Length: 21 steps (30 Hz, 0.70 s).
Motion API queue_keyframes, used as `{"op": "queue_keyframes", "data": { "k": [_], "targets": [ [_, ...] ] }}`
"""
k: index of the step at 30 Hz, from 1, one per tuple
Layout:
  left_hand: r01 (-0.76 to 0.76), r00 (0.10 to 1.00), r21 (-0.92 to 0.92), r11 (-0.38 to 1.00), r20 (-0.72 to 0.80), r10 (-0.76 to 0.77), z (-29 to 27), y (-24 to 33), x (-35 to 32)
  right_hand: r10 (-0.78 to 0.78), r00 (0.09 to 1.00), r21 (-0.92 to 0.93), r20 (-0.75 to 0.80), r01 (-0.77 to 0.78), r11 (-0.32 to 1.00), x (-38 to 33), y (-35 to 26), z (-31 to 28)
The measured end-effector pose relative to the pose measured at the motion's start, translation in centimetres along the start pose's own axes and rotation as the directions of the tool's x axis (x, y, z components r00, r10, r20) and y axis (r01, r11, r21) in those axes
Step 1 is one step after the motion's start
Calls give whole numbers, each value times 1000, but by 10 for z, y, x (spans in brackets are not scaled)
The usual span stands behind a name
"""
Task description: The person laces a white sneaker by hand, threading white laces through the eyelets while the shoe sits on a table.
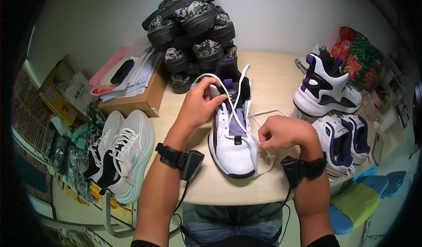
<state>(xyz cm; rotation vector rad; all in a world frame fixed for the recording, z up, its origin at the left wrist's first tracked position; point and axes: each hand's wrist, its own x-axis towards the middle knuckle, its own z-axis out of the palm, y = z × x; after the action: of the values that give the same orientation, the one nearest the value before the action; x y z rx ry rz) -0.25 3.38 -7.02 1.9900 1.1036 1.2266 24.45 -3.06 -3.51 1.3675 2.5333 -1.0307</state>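
A white sneaker [235, 157] with a purple mesh tongue and a dark sole stands in front of me, its toe toward me. Its white shoelace [237, 98] is threaded through the lower eyelets, while the upper lengths hang loose over the opening. My left hand [203, 100] is closed at the upper left edge of the opening, thumb and fingers pinching the eyelet flap. Beside the sneaker's right side, my right hand [283, 133] is closed, fingertips pinched at a loose run of shoelace. The exact grip is partly hidden by the curled fingers.
Camouflage shoes [193, 32] are piled at the back. Papers lie on a cardboard box [132, 100] at left, behind grey-white running shoes [125, 155]. At right, a white-black-purple high-top [325, 86] rests above white-navy shoes [336, 137]. Cables hang from both wrist devices [190, 163].
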Motion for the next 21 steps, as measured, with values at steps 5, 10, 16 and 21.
{"op": "queue_keyframes", "data": {
  "k": [5, 10, 16, 21],
  "targets": [
    [2, 1000, -2, 1000, 29, -2, 0, 4, 0, -125, 973, 88, -195, 144, 986, 2, 5, 6],
    [-2, 1000, 5, 1000, 28, 2, 0, 2, 0, -148, 943, 110, -299, 188, 976, 4, 0, 7],
    [-3, 999, 2, 1000, 35, 3, 0, 0, 1, -146, 927, 181, -346, 218, 959, 4, -3, 5],
    [7, 999, 20, 1000, 31, -7, -2, 2, 0, -252, 949, 264, -187, 296, 918, -10, -12, -5]
  ]
}}
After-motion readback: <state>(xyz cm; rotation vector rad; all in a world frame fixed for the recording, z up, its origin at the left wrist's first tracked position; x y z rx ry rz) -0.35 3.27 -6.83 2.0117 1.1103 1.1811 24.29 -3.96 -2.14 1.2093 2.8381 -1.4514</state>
